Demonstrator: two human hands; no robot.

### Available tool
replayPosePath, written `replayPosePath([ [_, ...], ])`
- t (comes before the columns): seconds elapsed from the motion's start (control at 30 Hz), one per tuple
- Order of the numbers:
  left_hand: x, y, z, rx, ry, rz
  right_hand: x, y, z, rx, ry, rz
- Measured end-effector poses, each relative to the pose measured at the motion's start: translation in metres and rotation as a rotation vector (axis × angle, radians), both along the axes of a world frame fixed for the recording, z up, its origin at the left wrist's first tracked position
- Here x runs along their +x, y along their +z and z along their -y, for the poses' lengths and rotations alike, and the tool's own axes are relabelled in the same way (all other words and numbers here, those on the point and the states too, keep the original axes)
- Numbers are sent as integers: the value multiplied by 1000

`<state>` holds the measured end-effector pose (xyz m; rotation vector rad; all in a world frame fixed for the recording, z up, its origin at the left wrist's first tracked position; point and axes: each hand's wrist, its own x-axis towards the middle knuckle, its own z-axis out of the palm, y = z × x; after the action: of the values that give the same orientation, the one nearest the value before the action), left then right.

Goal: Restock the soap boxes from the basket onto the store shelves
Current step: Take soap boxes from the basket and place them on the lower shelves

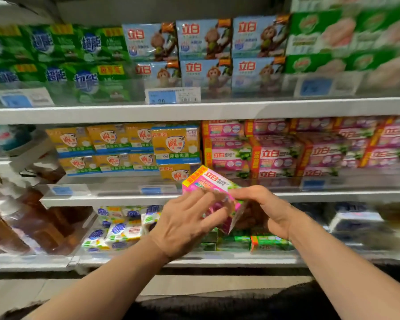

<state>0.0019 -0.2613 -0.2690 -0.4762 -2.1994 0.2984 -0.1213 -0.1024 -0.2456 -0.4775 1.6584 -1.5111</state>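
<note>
A pink soap box [208,181] with a yellow-and-red edge is held tilted in front of the middle shelf [116,199]. My left hand [185,225] grips its lower left side with curled fingers. My right hand [261,209] holds its right side, thumb along the top edge. Stacks of matching pink soap boxes [273,155] stand on the middle shelf just behind and to the right. The basket is out of view.
Yellow soap packs [176,146] fill the middle shelf's left part. Green and blue packs [203,56] line the top shelf. White and green packs [125,232] sit on the bottom shelf. Brown bottles [32,227] stand at far left.
</note>
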Motion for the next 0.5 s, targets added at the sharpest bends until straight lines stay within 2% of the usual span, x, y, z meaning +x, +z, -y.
replayPosePath([
  [0.13,-22,2,-21,93,-47,-9,4,14,-24,-14,-164,-96],
  [0.23,-34,9,-33,205,-78,86,-1,29,-38,6,-257,-147],
  [0.37,-48,14,-48,210,-85,292,-22,46,-63,24,-387,-252],
  [0.5,-59,18,-51,298,-9,358,-47,55,-87,23,-539,-343],
])
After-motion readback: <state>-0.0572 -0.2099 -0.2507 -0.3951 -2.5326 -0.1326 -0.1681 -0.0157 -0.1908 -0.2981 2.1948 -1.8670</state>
